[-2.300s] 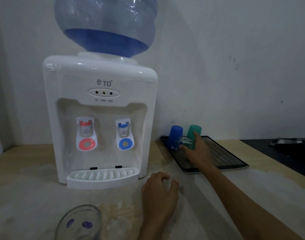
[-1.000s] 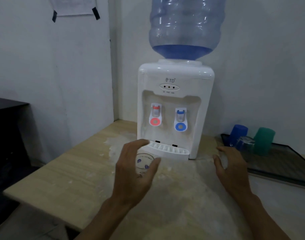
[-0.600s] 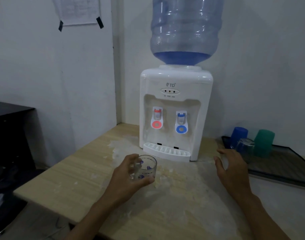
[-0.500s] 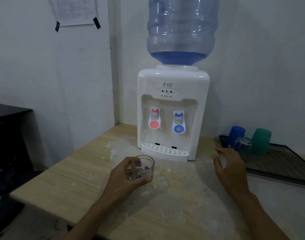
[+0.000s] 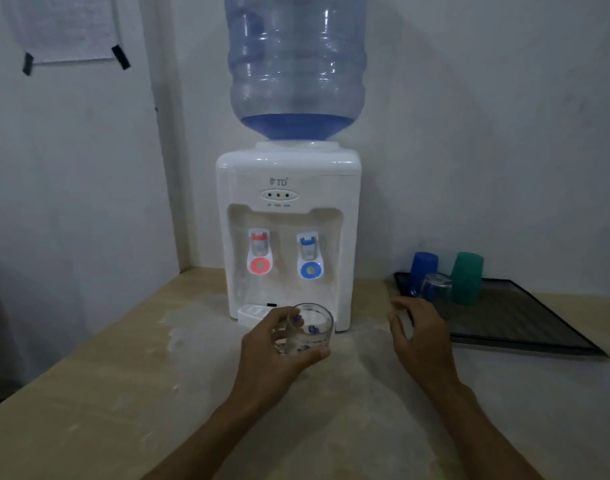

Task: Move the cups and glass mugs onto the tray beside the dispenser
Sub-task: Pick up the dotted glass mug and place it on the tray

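My left hand (image 5: 272, 344) grips a clear glass mug (image 5: 310, 329) with purple marks, held upright just above the table in front of the white water dispenser (image 5: 288, 233). My right hand (image 5: 417, 336) hovers with its fingers apart and nothing in it, between the dispenser and the dark tray (image 5: 525, 327). On the tray's far left corner stand a blue cup (image 5: 423, 270), a green cup (image 5: 467, 277) and a clear glass mug (image 5: 435, 289), all upside down.
The pale wooden table (image 5: 123, 393) has white stains around the dispenser's base. A large blue water bottle (image 5: 296, 64) sits on top of the dispenser. A wall corner rises at the left, with a taped paper (image 5: 67, 29) on it.
My left hand closed on the mug on the table, lifted it and carried it right, in front of the dispenser. My right hand left the tray and now hovers beside it.
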